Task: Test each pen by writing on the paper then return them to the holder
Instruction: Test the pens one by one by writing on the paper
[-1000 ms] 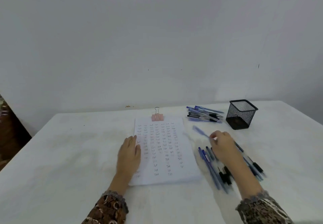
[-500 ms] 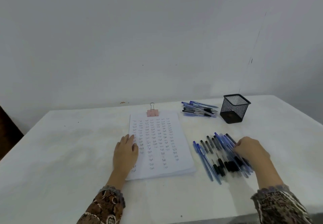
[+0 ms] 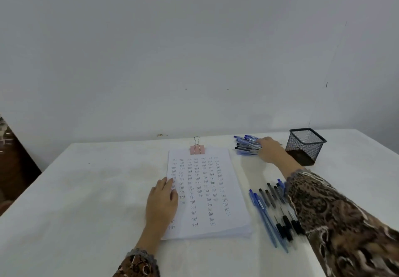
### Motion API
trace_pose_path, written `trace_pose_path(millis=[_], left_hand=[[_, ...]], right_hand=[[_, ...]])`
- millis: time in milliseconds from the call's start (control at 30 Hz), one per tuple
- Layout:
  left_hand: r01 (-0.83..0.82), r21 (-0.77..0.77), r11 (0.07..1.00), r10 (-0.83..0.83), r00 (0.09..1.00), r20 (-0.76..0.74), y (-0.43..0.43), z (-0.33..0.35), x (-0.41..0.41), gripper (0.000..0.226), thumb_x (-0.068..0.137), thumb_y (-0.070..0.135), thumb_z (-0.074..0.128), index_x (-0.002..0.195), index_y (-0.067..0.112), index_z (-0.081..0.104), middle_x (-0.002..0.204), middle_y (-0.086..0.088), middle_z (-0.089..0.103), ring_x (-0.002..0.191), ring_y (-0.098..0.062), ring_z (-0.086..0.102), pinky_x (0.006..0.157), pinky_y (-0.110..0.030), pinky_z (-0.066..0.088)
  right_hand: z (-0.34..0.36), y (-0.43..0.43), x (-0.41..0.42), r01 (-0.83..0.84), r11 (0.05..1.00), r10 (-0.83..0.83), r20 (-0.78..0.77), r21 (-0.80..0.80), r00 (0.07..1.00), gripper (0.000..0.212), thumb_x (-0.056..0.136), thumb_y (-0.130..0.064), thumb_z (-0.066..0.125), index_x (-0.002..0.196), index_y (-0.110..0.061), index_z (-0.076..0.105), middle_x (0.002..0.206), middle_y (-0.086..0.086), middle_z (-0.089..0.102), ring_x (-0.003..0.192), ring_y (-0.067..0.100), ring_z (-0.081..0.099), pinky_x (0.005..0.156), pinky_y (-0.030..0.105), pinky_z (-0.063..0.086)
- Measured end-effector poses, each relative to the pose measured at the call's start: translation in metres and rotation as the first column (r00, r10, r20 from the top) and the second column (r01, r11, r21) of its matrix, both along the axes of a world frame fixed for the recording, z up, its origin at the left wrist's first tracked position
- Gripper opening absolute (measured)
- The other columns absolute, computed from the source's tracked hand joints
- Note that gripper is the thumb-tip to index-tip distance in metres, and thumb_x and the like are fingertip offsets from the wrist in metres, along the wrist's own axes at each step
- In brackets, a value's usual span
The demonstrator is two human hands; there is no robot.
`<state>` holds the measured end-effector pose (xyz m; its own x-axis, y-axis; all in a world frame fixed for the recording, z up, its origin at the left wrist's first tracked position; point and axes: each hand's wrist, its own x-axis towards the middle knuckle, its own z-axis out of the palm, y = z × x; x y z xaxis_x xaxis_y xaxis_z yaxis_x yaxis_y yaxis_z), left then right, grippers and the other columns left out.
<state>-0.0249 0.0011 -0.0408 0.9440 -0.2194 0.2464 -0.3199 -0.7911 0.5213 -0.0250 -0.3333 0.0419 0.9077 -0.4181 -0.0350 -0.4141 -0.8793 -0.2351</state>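
While the left hand (image 3: pixel 162 201) rests flat on the paper (image 3: pixel 207 190), the right hand (image 3: pixel 267 149) touches pens (image 3: pixel 246 146) lying sideways left of the holder (image 3: pixel 305 145). I cannot tell if its grip holds one.

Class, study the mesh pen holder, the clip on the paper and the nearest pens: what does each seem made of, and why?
Pen holder: black see-through wire grid, likely matte-coated metal. Binder clip: pink painted body with shiny wire loops, probably steel. Nearest pens: translucent blue and grey barrels with black grips, likely plastic.
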Motion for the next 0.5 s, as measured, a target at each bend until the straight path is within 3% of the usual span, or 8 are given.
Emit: trace_pose_path(millis=[133,300,400,500], left_hand=[[-0.011,-0.032,0.999,0.012,1.000,0.021,-0.001,-0.004,0.000,0.076,0.077,0.045,0.012,0.130,0.006,0.051,0.136,-0.008,0.050,0.128,-0.020,0.042,0.106,-0.023,0.022],[-0.032,-0.028,0.999,0.033,0.999,0.020,0.001,-0.006,0.004,0.065,0.079,0.037,0.022,0.118,0.003,0.061,0.124,-0.012,0.060,0.118,-0.024,0.053,0.102,-0.027,0.028],[-0.034,-0.041,0.999,0.035,0.999,0.024,0.000,-0.005,0.004,0.065,0.078,0.037,0.023,0.116,0.002,0.062,0.123,-0.012,0.060,0.117,-0.025,0.054,0.101,-0.031,0.035],[-0.034,-0.053,0.998,0.034,0.999,0.004,-0.001,-0.001,0.002,0.060,0.081,0.033,0.028,0.123,0.004,0.057,0.131,-0.010,0.054,0.124,-0.023,0.047,0.105,-0.029,0.030]], right_hand=[[-0.021,-0.014,0.020,-0.107,0.987,0.095,-0.108,-0.117,0.990,0.049,0.095,-0.004,0.035,0.143,-0.009,0.028,0.147,0.012,0.034,0.131,0.032,0.039,0.104,0.043,0.039],[-0.030,-0.017,0.027,-0.089,0.974,0.082,-0.042,-0.207,0.996,0.031,0.096,-0.010,0.037,0.123,-0.015,0.052,0.126,0.008,0.054,0.114,0.029,0.055,0.090,0.039,0.047],[-0.033,-0.018,0.026,-0.057,0.966,0.058,-0.004,-0.253,0.998,0.032,0.096,-0.013,0.038,0.119,-0.024,0.056,0.124,0.003,0.056,0.114,0.026,0.054,0.091,0.038,0.045],[-0.034,-0.020,0.025,-0.055,0.961,0.057,0.000,-0.270,0.998,0.031,0.094,-0.012,0.038,0.114,-0.028,0.056,0.123,0.000,0.057,0.114,0.023,0.053,0.091,0.035,0.041]])
